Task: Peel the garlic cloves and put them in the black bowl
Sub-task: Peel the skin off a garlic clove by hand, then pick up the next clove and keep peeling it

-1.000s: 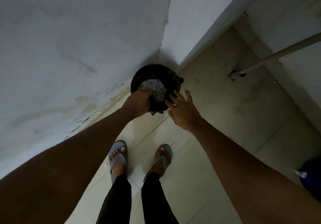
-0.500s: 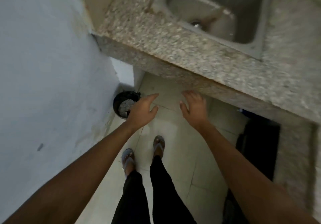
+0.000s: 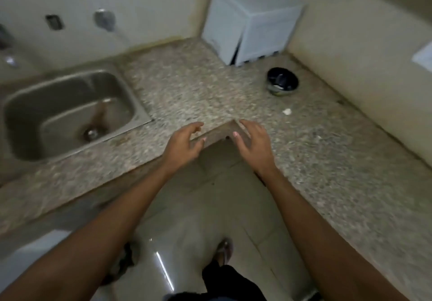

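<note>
Black bowl (image 3: pixel 282 80): on the granite counter (image 3: pixel 191 85), near the right wall, in front of the white box (image 3: pixel 251 20). A small white scrap (image 3: pixel 287 111) lies nearer the inner corner. Left hand (image 3: pixel 184 145) and right hand (image 3: pixel 253 142): both over the counter's inner corner, fingers relaxed, holding nothing. Steel sink (image 3: pixel 67 113): left

1. Single view: head-worn, wide-angle, looking forward and steeply down from standing height.
2. Faces the inner corner of an L-shaped worktop (image 3: pixel 187 90); sink (image 3: pixel 70 113) at left, black bowl (image 3: pixel 282 81) far right, white box (image 3: pixel 252 20) at the back wall.
3. Both forearms enter from the bottom edge; floor (image 3: pixel 198 219) directly below.
4. Edges are blurred and distorted. No second view, so no overlap.
</note>
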